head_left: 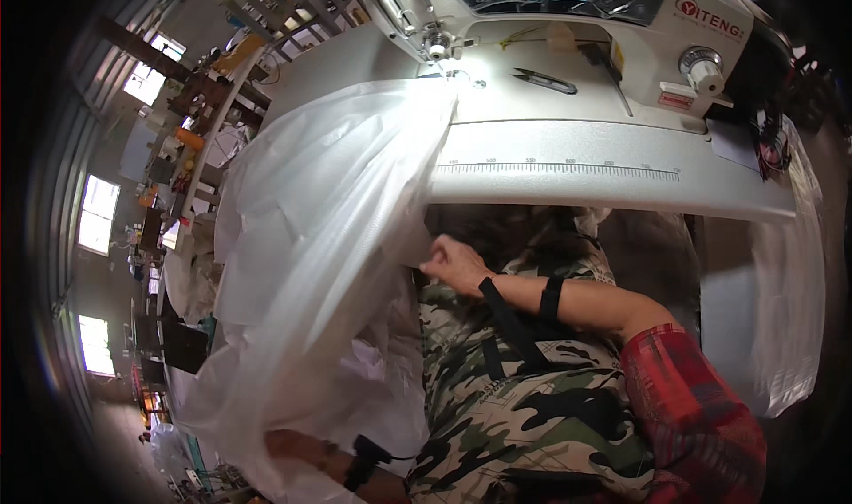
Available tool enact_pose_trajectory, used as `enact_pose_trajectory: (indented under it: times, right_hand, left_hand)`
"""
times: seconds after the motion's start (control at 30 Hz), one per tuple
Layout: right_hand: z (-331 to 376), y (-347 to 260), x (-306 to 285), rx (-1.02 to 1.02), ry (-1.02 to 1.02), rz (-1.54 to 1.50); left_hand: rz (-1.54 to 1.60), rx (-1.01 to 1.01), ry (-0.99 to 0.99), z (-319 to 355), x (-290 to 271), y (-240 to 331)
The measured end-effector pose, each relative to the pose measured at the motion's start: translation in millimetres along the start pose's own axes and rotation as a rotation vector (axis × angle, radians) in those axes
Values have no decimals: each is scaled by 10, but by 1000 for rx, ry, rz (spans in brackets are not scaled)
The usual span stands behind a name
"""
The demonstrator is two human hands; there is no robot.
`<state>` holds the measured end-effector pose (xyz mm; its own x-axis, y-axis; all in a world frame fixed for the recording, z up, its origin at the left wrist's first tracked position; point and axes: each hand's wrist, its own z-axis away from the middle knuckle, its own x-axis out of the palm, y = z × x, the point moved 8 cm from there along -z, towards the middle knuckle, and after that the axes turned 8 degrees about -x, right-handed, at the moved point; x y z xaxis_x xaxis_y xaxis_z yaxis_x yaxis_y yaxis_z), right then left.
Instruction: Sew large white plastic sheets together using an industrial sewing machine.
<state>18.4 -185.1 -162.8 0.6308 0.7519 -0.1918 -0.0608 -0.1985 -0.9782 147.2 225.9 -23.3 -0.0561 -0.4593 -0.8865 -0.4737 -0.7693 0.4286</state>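
Camouflage lap nearest. The right hand [454,263] pinches the sheer white fabric [328,238], drawing it off the sewing machine [568,25] tabletop [568,162]. The left hand [297,451] lies under fabric; its grip cannot be told.

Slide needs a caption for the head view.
Right hand grips white sheeting draped off a sewing machine table; left hand underneath.

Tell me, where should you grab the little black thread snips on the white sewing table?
Probably the wide looped end of the small black thread snips, reaching from the right. They lie flat with the pointed tips toward the sewing machine needle.
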Motion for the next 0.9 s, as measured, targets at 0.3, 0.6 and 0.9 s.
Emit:
enact_pose_trajectory:
  times: [0.3, 0.6, 0.9]
  right_hand:
    - [-470, 218, 112, -141, 62, -40]
    - [795, -1293, 336, -297, -935, -694]
    - [747, -473, 87, 102, -761, -468]
  left_hand:
    - [-272, 118, 516, -563, -1715, -891]
    - [-704, 70, 1164, -341, -5196, -1708]
    - [-781, -545, 413, -1654, -1503, -497]
